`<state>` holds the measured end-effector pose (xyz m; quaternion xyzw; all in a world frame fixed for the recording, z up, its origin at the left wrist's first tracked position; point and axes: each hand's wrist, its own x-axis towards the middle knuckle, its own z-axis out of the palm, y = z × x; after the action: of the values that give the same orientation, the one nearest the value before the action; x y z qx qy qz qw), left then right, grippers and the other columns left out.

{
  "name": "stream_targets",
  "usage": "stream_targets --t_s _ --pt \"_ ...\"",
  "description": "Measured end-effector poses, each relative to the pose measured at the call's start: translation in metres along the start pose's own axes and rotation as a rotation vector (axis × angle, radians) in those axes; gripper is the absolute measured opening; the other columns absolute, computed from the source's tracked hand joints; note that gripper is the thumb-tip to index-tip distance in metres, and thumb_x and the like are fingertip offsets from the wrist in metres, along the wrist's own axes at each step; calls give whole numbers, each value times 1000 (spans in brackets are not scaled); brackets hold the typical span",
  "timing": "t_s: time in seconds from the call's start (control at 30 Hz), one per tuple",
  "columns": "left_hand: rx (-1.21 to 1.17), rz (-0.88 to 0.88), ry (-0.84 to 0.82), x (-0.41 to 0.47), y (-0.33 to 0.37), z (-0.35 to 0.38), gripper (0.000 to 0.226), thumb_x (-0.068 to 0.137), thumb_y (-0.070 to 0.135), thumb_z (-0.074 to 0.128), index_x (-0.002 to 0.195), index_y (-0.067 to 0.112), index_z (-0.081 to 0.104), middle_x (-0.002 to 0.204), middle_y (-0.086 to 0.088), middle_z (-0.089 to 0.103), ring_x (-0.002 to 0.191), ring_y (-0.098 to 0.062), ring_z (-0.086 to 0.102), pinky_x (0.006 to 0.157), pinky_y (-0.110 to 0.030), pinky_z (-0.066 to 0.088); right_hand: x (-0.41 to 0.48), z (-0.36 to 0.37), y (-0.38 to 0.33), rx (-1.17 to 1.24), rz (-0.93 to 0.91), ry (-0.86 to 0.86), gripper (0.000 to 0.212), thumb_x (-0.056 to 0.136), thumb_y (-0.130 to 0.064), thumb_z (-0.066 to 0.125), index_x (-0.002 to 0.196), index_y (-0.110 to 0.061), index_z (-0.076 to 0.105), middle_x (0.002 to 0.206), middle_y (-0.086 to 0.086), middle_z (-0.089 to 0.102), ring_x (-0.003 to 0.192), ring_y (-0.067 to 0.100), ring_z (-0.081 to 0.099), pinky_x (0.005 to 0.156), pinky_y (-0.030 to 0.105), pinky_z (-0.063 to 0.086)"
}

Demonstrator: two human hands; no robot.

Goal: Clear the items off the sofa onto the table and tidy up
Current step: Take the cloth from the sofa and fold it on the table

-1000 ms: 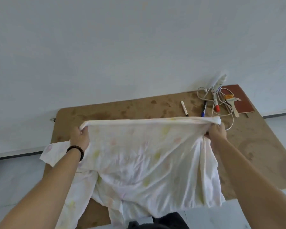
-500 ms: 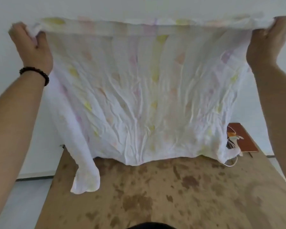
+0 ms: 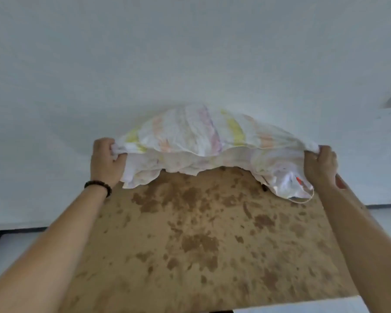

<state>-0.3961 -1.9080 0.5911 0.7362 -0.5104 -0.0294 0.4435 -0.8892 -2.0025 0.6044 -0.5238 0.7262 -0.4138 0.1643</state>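
Here, gripped at two corners: one thin, crumpled white cloth [image 3: 208, 141] streaked with pale yellow, pink and purple. Curled tight round one bunched corner, the left hand [image 3: 106, 161], thumb on the near side, fingers wrapped over the fabric. Pinching the opposite corner, the right hand [image 3: 321, 168], fingers folded over the edge, back of the hand toward the camera.

Between the two hands, billowed upward in a single dome, highest midway, lower edges sagging. Just inside the left hand, one loose flap hanging down to about wrist level. Below and inside the right hand, a second flap drooping lower; touching the top beneath or just above it, cannot tell. Within that flap, one small red mark [image 3: 298, 180] showing through the fabric, too blurred to identify.

Around the left wrist, one black beaded bracelet [image 3: 98, 185].

Under and nearer than both hands, one brown wooden surface [image 3: 201, 245] blotched with darker stains, its far edge hidden behind the cloth. Beyond both hands, one plain white wall [image 3: 190, 53]. Outside the left forearm, pale floor [image 3: 9, 256], with one dark strip [image 3: 16, 231] along the foot of the wall.
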Motion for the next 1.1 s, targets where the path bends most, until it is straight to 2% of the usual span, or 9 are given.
stream_targets --t_s 0.1,0.3,0.37,0.57,0.73,0.83,0.93,1.0,1.1 --pt "222 -131 -293 -102 -59 24 16 89 18 53 82 4 50 102 -20 55 65 -24 48 52 -28 34 -69 31 68 -221 101 -215 44 91 -30 43 120 1 53 125 27 53 114 41 48 85 41 37" --pt "510 -428 -736 -260 -142 25 22 91 22 51 108 10 54 120 -15 48 92 -34 57 76 -38 50 -193 57 173 -580 210 -547 34 93 -17 46 123 -5 54 122 23 50 95 34 50 83 40 42" --pt "562 -496 -795 -294 -155 16 24 90 23 49 111 11 55 121 -13 49 96 -33 57 76 -37 49 -222 59 194 -698 240 -676 37 93 -16 47 129 -9 53 126 23 48 103 38 55 85 41 45" --pt "658 -460 -799 -345 -163 0 29 92 28 49 118 16 55 143 -4 39 109 -31 49 85 -38 46 -261 69 213 -891 287 -793 52 89 -8 51 141 -7 41 151 18 29 126 43 46 95 46 45" --pt "547 -628 -544 -345 -155 -2 32 98 35 39 111 11 54 114 -11 59 91 -33 57 73 -36 43 -281 111 165 -952 327 -572 83 86 -23 58 153 -16 9 159 13 -23 147 42 -11 117 56 10" --pt "448 -859 -421 -330 -157 0 34 96 37 46 118 11 50 101 -12 66 81 -31 58 65 -33 41 -293 137 141 -791 86 -548 77 83 -23 56 148 -14 16 160 16 -18 148 37 -15 120 53 -4" --pt "440 -1004 -436 -307 -164 0 44 92 35 53 129 12 48 112 -13 64 94 -32 59 72 -34 42 -296 168 116 -622 -152 -625 69 83 -19 60 143 -14 26 160 19 -5 149 36 -6 120 52 3" --pt "475 -1011 -483 -291 -165 -1 49 91 37 54 133 13 47 120 -12 62 105 -32 58 77 -34 44 -290 194 98 -579 -234 -744 64 88 -23 60 144 -15 30 161 18 0 149 36 -2 119 52 10" --pt "522 -949 -461 -268 -165 -3 45 90 38 53 130 18 50 108 -6 67 97 -28 61 82 -36 51 -280 237 74 -534 -304 -896 58 95 -29 53 148 -16 31 162 16 7 149 34 4 119 49 13"
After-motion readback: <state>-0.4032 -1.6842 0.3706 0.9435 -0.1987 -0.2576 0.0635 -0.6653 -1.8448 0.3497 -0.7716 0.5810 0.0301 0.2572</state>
